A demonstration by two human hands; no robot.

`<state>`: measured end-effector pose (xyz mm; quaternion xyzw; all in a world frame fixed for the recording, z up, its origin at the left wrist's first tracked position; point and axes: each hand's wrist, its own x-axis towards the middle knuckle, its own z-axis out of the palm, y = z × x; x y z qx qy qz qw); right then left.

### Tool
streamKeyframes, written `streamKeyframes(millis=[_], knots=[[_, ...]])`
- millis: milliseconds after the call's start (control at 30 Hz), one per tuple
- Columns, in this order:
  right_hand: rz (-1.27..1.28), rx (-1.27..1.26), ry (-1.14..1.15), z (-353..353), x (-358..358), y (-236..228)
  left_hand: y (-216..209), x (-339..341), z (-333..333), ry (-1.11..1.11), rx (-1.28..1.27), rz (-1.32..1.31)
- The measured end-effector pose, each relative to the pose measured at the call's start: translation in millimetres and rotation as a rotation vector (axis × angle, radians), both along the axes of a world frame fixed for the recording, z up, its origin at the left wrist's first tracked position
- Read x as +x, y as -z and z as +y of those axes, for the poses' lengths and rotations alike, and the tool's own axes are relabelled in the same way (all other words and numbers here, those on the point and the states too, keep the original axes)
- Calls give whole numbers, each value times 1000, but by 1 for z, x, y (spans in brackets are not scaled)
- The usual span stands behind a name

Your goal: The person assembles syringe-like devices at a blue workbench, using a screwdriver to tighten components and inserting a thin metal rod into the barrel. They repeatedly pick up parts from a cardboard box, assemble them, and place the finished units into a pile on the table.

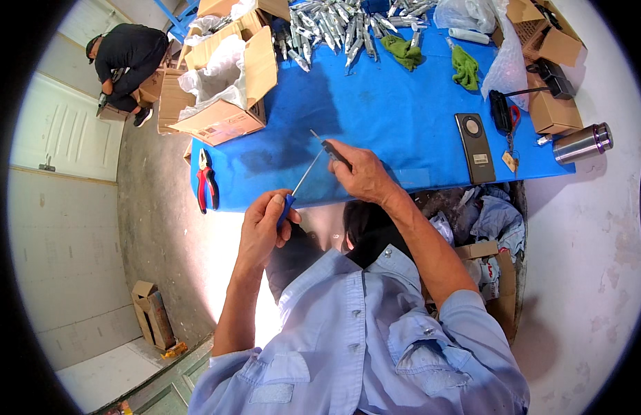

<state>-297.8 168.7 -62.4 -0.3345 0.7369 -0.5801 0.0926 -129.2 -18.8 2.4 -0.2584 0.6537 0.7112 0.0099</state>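
My left hand (264, 220) is closed round the blue handle of a screwdriver (287, 205), just off the table's near edge. Its thin metal shaft slants up and right to my right hand (363, 173). That hand is closed on a dark-handled tool (337, 155) with a narrow metal tip pointing up and left; its exact kind is unclear. The shaft's end meets or passes by the dark tool near my right fingers; I cannot tell if they touch. Red-and-black pliers (207, 181) lie on the blue table (396, 124), left of my hands.
Several silvery metal parts (327, 31) are heaped at the back, beside green cloths (464, 68). An open cardboard box (220, 124) stands at the left. A phone (475, 149) and a steel bottle (583, 143) lie right. Another person (130, 59) bends over at far left.
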Motion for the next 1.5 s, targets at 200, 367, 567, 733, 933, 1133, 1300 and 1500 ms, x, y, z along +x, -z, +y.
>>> streamKeyframes(millis=[200,367,567,733,933,1133,1300,1500], knots=[[-54,17,-6,1,-1,-3,3,-3,5,-69,121,34],[-80,40,6,1,0,-4,9,-13,10,-92,-73,29],[-43,5,7,-1,-1,1,25,-57,24,-95,-129,79],[-25,0,-18,-1,4,-12,33,-82,31,-153,25,122],[-176,2,-59,-2,6,-10,33,-92,30,-127,52,155],[-361,56,-170,1,5,-22,37,-92,20,-69,131,156],[-404,61,-176,-3,7,-12,48,-90,23,-101,-16,165],[-278,88,-100,-7,12,-13,61,-93,22,-117,-144,148]])
